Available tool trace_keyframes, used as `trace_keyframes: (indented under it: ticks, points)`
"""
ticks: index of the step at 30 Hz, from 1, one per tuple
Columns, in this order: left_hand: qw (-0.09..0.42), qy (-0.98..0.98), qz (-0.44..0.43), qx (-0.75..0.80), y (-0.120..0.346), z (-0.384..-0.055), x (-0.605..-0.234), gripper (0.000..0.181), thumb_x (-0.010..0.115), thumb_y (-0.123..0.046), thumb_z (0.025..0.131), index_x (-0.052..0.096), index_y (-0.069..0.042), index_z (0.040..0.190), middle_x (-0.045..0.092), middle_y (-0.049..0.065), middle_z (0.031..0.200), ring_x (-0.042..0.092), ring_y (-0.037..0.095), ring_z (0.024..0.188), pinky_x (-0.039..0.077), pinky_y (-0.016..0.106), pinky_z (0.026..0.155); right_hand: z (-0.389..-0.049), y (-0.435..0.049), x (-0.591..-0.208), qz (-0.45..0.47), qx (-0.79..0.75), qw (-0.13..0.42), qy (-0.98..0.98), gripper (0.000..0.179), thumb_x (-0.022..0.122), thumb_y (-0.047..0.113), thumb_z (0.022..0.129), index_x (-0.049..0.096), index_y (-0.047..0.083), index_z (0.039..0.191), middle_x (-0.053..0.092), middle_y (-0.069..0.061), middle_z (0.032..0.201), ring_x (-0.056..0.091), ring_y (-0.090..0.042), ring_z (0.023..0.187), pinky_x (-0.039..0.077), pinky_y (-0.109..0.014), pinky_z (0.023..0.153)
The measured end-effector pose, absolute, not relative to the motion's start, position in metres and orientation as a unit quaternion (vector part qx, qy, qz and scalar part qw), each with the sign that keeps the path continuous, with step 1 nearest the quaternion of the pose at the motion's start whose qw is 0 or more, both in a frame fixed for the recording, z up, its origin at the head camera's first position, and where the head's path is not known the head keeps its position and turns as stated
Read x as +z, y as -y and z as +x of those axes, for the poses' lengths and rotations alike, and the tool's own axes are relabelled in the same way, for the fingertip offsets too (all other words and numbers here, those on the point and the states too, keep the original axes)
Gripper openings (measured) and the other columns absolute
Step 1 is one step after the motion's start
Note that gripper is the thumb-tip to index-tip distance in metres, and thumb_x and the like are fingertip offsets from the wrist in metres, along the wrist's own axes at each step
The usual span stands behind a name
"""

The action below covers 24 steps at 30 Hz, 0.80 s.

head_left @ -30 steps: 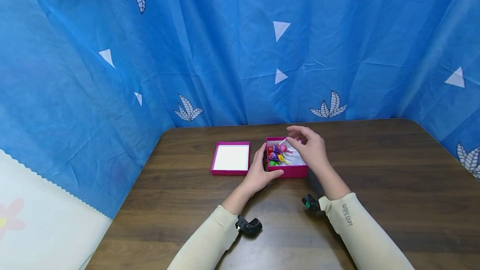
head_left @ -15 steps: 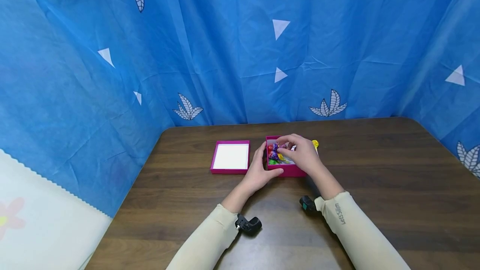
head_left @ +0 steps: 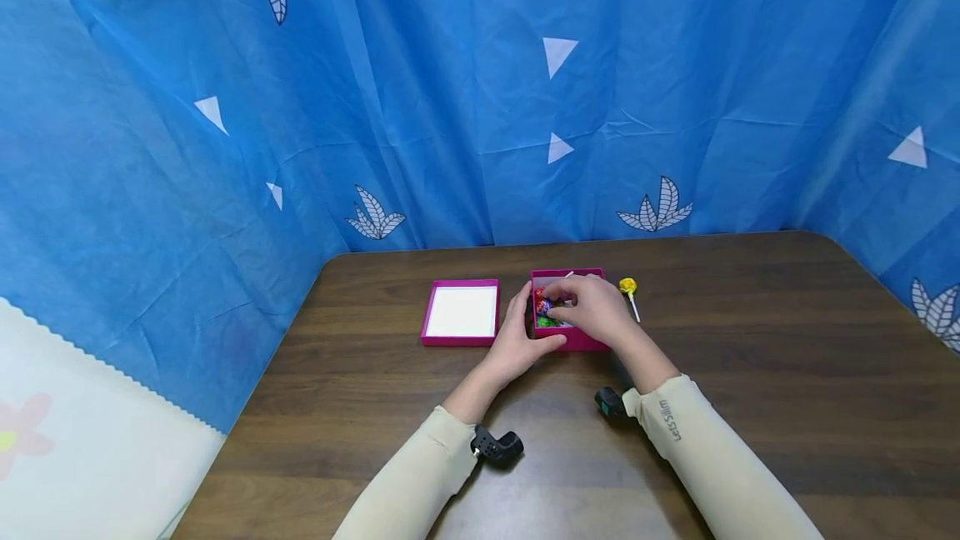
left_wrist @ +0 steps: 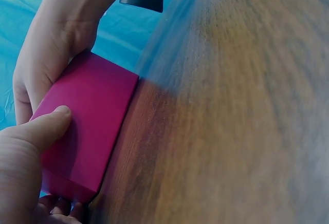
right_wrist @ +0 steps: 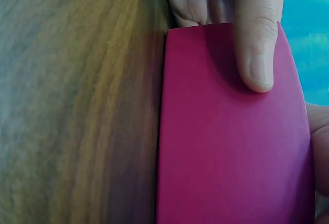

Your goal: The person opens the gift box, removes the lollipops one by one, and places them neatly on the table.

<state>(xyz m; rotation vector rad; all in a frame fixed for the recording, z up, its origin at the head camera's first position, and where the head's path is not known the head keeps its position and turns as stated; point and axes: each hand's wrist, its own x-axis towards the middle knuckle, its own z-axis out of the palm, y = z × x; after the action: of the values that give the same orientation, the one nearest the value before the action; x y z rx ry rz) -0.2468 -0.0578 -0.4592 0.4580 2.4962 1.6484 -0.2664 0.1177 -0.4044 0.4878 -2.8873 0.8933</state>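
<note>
An uncovered magenta box sits on the table, with several wrapped lollipops in its left part. My left hand holds the box at its left side, fingers along that wall and thumb on the front face. In the left wrist view the thumb presses the smooth magenta side. My right hand is inside the box from the right, index finger and thumb bent around the red and blue wrapped lollipops. I cannot tell whether it pinches one. Its palm hides the box's right part.
A matching magenta lid, white inside, lies inner side up left of the box. Right of the box a yellow lollipop rests on the brown wooden table. A blue curtain hangs behind the table's far edge.
My right hand has moved left and down into the box, over the lollipops. The yellow lollipop to the right has come into view from behind it. My left hand keeps its place.
</note>
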Motion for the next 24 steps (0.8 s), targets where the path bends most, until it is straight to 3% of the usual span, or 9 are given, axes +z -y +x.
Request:
trace_keyframes:
  ticks: [6,24]
  points:
    - [0.054,-0.822,0.148,0.547,0.0581,-0.2484,-0.4599,0.1,0.076,-0.035,0.089,0.009,-0.025,0.161,0.018,0.01,0.165,0.028,0.03,0.151,0.032,0.051,0.121,-0.2682,-0.113,-0.403,0.156,0.261,0.023,0.952,0.048,0.084,0.025,0.08,0.071,0.019,0.127,0.073,-0.008,0.121,0.062,-0.032,0.117,0.05,-0.058,0.097]
    - [0.06,-0.817,0.15,0.554,0.0568,-0.247,-0.4585,0.099,0.076,-0.033,0.089,0.008,-0.025,0.161,0.018,0.01,0.165,0.028,0.03,0.15,0.03,0.05,0.123,-0.2653,-0.1132,-0.4039,0.161,0.254,0.027,0.953,0.041,0.08,0.025,0.085,0.071,0.02,0.124,0.073,-0.006,0.12,0.063,-0.03,0.115,0.051,-0.056,0.097]
